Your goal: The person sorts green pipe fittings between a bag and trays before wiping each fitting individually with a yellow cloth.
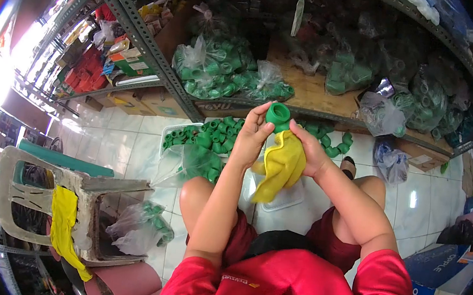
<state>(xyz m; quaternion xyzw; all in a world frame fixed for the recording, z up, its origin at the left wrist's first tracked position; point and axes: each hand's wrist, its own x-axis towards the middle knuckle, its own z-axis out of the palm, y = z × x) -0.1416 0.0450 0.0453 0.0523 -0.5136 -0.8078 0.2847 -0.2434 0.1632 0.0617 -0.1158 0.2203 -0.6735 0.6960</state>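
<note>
A green pipe fitting (278, 115) is held up between both hands, its round opening facing the camera. My left hand (253, 135) has its fingers around the fitting's left side. On the right, my right hand (309, 151) grips a yellow cloth (283, 166), which hangs down below the fitting, and its fingertips are at the fitting's lower right edge. Many green fittings (209, 136) lie in a tray behind my left hand, and more green fittings (328, 142) lie on the floor to the right.
A clear plastic container (284, 200) sits between the legs. Metal shelving (145, 30) holds bags of green fittings (213, 65). At left stands a worn plastic chair (27, 195) with a yellow cloth (64, 222); a plastic bag (135, 226) is beside it.
</note>
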